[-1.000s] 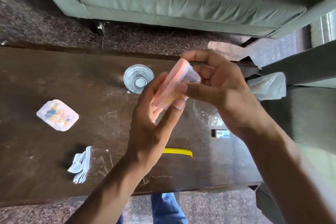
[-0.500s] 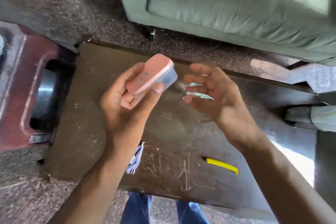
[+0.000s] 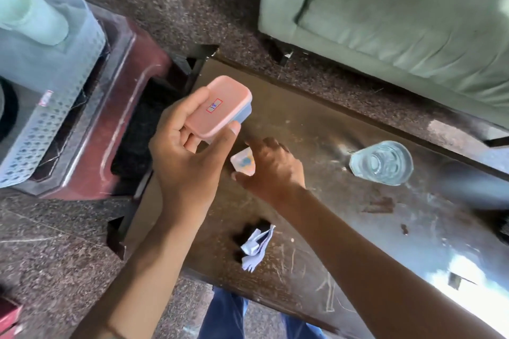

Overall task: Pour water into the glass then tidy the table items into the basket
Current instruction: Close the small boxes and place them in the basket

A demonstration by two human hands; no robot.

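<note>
The left hand (image 3: 184, 157) grips a small pink-lidded container (image 3: 219, 107), thumb along one long side and fingers curled under the other, holding it in the air above the left end of the dark wooden table (image 3: 344, 223). The lid faces up and carries a small red-bordered label with handwriting; a clear bluish base shows under the lid's far edge. The right hand (image 3: 271, 170) reaches down to the tabletop near that same left end, fingers spread over a small clear packet (image 3: 243, 164) with orange and blue contents; the fingertips look to be on or just at the packet, but the hand is blurred and covers part of it, so I cannot tell whether it has closed on it. The glass (image 3: 381, 162) stands upright toward the table's far edge, well right of the hands, and holds water. Near the front edge, between the two forearms, lies a bundle of pale plastic cutlery (image 3: 256, 248), fork tines pointing toward the front edge. Off the table's left end a dark red plastic stool (image 3: 110, 124) stands on the speckled floor (image 3: 55, 242), and on it sits the pale blue perforated basket (image 3: 49, 107), with a pale green cylinder (image 3: 30, 14) lying in its upper part. A green sofa (image 3: 399, 16) runs beyond the table's far edge. Blue trousers (image 3: 228, 314) show below the front edge.
</note>
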